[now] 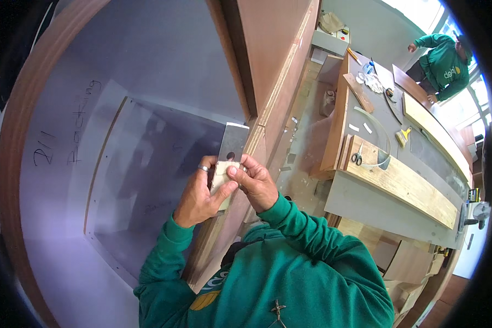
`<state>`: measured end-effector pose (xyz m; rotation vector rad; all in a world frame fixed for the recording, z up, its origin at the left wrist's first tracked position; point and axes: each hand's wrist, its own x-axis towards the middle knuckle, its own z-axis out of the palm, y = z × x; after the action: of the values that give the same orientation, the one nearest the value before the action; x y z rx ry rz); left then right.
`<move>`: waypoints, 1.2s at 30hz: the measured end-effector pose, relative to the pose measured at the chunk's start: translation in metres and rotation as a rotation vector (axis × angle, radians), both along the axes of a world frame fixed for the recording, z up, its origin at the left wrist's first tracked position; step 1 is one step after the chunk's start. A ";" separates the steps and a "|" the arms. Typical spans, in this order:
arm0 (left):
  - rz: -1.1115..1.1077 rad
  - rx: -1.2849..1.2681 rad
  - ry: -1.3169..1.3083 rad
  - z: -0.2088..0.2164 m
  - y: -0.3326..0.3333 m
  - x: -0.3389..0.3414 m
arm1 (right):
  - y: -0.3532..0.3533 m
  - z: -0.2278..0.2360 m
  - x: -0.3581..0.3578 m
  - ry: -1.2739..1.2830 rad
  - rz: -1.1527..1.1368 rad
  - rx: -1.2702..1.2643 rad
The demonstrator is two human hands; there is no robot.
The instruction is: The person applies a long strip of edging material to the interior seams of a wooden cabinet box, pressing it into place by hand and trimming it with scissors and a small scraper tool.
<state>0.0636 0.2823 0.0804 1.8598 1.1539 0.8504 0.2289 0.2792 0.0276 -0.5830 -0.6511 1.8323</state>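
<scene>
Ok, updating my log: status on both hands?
Left hand, right hand: both gripping. Cream piece held at near end of grey plate. Far end uncovered.

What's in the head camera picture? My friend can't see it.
A person's left hand and right hand hold a metal plate with a pale piece against it, beside an open cabinet. To the right, a workbench holds a yellow brush and scissors on a board, with a co-worker beyond.

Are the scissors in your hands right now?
No, the scissors lie on the light wooden board; the left hand and right hand hold the cream piece.
</scene>
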 end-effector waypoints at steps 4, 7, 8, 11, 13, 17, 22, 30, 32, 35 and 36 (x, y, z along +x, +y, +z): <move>0.035 0.016 0.121 0.004 -0.003 -0.015 | 0.000 -0.009 -0.013 -0.239 -0.106 0.116; 0.116 -0.113 -0.013 0.009 -0.004 -0.021 | -0.002 -0.006 -0.009 -0.568 -0.353 0.269; 0.144 -0.143 0.094 0.009 -0.002 -0.028 | -0.004 -0.006 -0.006 -0.662 -0.380 0.353; 0.179 -0.171 0.343 0.014 0.008 -0.035 | -0.010 -0.006 0.000 -0.915 -0.400 0.612; 0.122 -0.087 0.506 0.002 0.011 -0.035 | -0.010 0.002 -0.006 -1.150 -0.437 0.772; 0.076 0.055 0.689 -0.005 0.016 -0.021 | -0.002 -0.007 -0.017 -1.404 -0.423 0.811; 0.075 0.030 0.659 -0.015 0.023 -0.017 | 0.002 -0.016 -0.022 -1.541 -0.392 0.809; 0.092 0.007 0.623 -0.020 0.029 -0.014 | 0.004 -0.017 -0.023 -1.560 -0.399 0.803; 0.095 0.007 0.621 -0.022 0.030 -0.014 | 0.005 -0.018 -0.024 -1.565 -0.396 0.803; 0.091 0.007 0.631 -0.024 0.033 -0.013 | 0.006 -0.019 -0.024 -1.580 -0.406 0.806; 0.090 0.013 0.637 -0.024 0.033 -0.012 | 0.006 -0.019 -0.023 -1.586 -0.412 0.807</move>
<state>0.0519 0.3154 0.0566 2.1738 1.6205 0.3014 0.2055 0.2851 0.0084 -1.3946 -1.9455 0.2874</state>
